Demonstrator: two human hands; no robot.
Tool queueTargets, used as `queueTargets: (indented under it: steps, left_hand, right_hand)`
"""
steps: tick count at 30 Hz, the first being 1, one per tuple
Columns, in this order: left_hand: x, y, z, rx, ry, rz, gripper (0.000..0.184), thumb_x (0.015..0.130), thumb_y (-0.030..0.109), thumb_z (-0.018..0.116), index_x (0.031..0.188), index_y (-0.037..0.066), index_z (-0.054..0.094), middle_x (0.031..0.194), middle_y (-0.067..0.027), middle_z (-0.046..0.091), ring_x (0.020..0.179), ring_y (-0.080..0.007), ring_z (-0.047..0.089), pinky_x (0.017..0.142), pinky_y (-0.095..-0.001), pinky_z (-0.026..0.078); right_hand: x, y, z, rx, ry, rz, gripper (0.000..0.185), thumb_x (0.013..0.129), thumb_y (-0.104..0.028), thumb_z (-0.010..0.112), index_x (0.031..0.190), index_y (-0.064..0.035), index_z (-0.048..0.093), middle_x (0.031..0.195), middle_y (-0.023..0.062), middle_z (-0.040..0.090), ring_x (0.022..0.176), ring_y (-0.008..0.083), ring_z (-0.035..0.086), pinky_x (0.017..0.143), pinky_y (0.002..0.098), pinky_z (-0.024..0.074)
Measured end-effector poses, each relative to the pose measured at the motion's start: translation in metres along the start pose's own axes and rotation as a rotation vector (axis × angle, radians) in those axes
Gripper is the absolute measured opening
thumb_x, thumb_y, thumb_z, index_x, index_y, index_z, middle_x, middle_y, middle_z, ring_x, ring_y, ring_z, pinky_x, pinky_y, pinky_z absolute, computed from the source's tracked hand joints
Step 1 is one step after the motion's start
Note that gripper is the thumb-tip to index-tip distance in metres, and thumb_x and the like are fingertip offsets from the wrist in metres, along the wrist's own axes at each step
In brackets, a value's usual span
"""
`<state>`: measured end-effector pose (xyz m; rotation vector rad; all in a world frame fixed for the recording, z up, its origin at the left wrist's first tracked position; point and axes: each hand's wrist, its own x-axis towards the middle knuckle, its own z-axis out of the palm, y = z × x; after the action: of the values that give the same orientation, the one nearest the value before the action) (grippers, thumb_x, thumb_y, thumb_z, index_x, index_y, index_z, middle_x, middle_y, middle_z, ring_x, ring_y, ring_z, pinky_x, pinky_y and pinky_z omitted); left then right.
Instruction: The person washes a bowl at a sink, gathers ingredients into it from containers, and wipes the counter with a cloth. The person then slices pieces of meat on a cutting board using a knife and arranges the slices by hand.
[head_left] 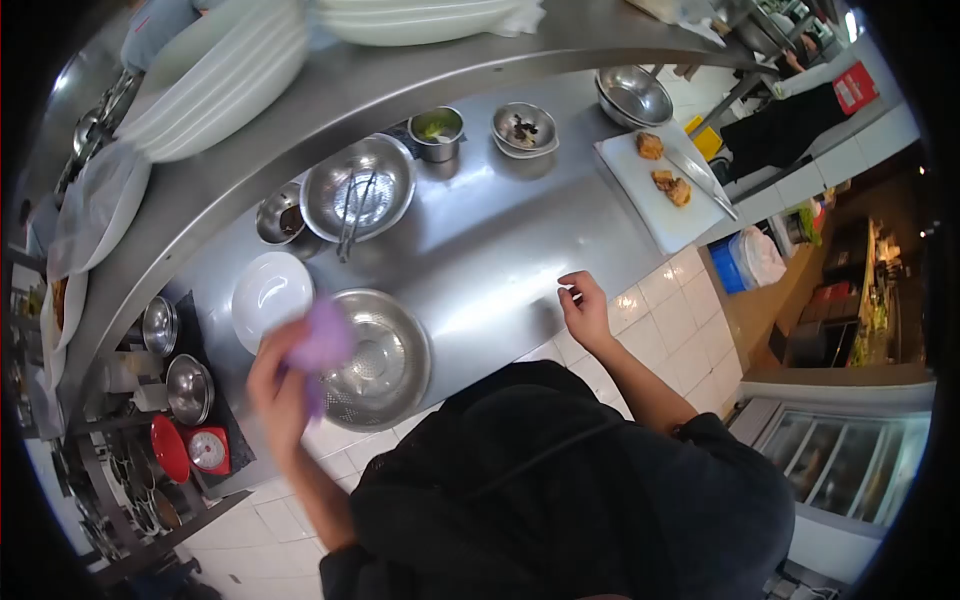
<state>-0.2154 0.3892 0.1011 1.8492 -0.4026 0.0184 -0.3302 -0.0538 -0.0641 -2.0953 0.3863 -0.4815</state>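
Note:
My left hand, smeared by motion, is closed on a purple cloth. The cloth is over the left rim of a perforated steel colander near the counter's front edge. Just beyond that hand lies a white plate, partly covered by it. My right hand hovers by the front edge of the steel counter, its fingers loosely bent and apart with nothing in them.
Tongs rest in a second colander farther back. Small steel bowls with food stand near it. At right, a white cutting board carries browned food pieces and a knife. A shelf with stacked dishes overhangs the back.

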Motion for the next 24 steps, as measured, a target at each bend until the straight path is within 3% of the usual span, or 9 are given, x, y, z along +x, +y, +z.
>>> queueTargets:
  steps: [5,7,8,10,13,15,17,20,24]
  left_hand:
    - [0.070,-0.148,0.306,0.165,-0.143,0.062,0.052,0.084,-0.003,0.054,0.136,0.004,0.059,0.137,-0.0204,0.060,0.128,-0.0401,0.053,0.110,-0.0492,0.040]
    - [0.011,-0.131,0.381,0.849,-0.374,0.124,0.076,0.095,0.036,0.064,0.158,0.007,0.033,0.164,-0.0162,0.032,0.151,-0.0409,0.029,0.117,-0.0616,0.024]
    - [0.014,-0.124,0.403,0.749,-0.433,0.033,0.082,0.094,0.046,0.063,0.159,0.007,0.032,0.169,-0.0134,0.025,0.155,-0.0415,0.019,0.119,-0.0624,0.020]
    - [0.021,-0.111,0.444,0.719,-0.469,0.049,0.077,0.096,0.043,0.060,0.159,0.007,0.033,0.170,-0.0124,0.022,0.156,-0.0408,0.017,0.121,-0.0622,0.017]
    - [0.038,-0.105,0.460,0.801,-0.448,0.031,0.061,0.097,0.028,0.059,0.152,0.004,0.045,0.164,-0.0149,0.034,0.151,-0.0398,0.032,0.121,-0.0542,0.026]
    - [0.036,-0.131,0.445,-0.346,-0.043,-0.344,0.050,0.095,0.014,0.059,0.144,0.002,0.054,0.151,-0.0182,0.051,0.140,-0.0364,0.049,0.115,-0.0418,0.039]
    - [0.015,-0.100,0.398,0.108,0.285,-0.164,0.032,0.094,0.008,0.063,0.124,-0.002,0.066,0.125,-0.0166,0.067,0.116,-0.0268,0.065,0.101,-0.0344,0.049]
    - [-0.045,-0.108,0.355,-0.013,0.540,-0.315,0.023,0.094,0.010,0.066,0.113,-0.003,0.069,0.119,-0.0132,0.068,0.102,-0.0226,0.067,0.091,-0.0336,0.053]
    - [-0.074,-0.095,0.337,-0.016,0.640,-0.480,0.018,0.095,0.009,0.067,0.110,0.001,0.071,0.115,-0.0096,0.068,0.094,-0.0185,0.067,0.084,-0.0307,0.053]
  right_hand:
    - [-0.002,0.062,-0.053,0.054,0.104,0.153,0.013,0.093,-0.007,0.067,0.104,-0.0007,0.068,0.097,0.0077,0.069,0.077,0.0135,0.064,0.059,0.0266,0.0510]
    - [0.022,0.071,-0.067,0.081,-0.031,0.209,0.022,0.094,-0.012,0.068,0.111,0.0013,0.069,0.110,0.0145,0.069,0.095,0.0223,0.068,0.077,0.0337,0.0570]
    - [0.045,0.078,-0.066,0.089,-0.056,0.191,0.022,0.094,-0.012,0.068,0.111,0.0013,0.069,0.110,0.0145,0.069,0.095,0.0223,0.068,0.077,0.0337,0.0570]
    - [0.067,0.085,-0.054,-0.063,-0.052,-0.169,0.034,0.096,-0.018,0.067,0.123,0.0036,0.066,0.129,0.0231,0.063,0.120,0.0347,0.062,0.103,0.0423,0.0496]
    - [0.088,0.090,-0.009,0.171,-0.351,-0.034,0.052,0.100,-0.024,0.060,0.141,0.0056,0.052,0.156,0.0298,0.039,0.146,0.0452,0.036,0.121,0.0462,0.0293]
    - [0.110,0.133,0.036,0.043,-0.394,-0.094,0.056,0.099,-0.026,0.060,0.145,0.0051,0.048,0.158,0.0298,0.035,0.148,0.0466,0.031,0.123,0.0487,0.0249]
    - [0.133,0.131,0.062,-0.225,-0.446,-0.285,0.067,0.096,-0.026,0.061,0.152,0.0033,0.039,0.161,0.0291,0.031,0.151,0.0485,0.023,0.125,0.0546,0.0152]
    - [0.195,0.124,0.088,-0.374,-0.510,-0.586,0.066,0.091,-0.015,0.058,0.153,-0.0011,0.041,0.162,0.0247,0.032,0.152,0.0438,0.026,0.126,0.0530,0.0151]
    - [0.251,0.107,0.137,-0.235,-0.470,-0.536,0.060,0.091,-0.011,0.055,0.150,-0.0017,0.046,0.160,0.0237,0.037,0.152,0.0384,0.029,0.125,0.0508,0.0197]
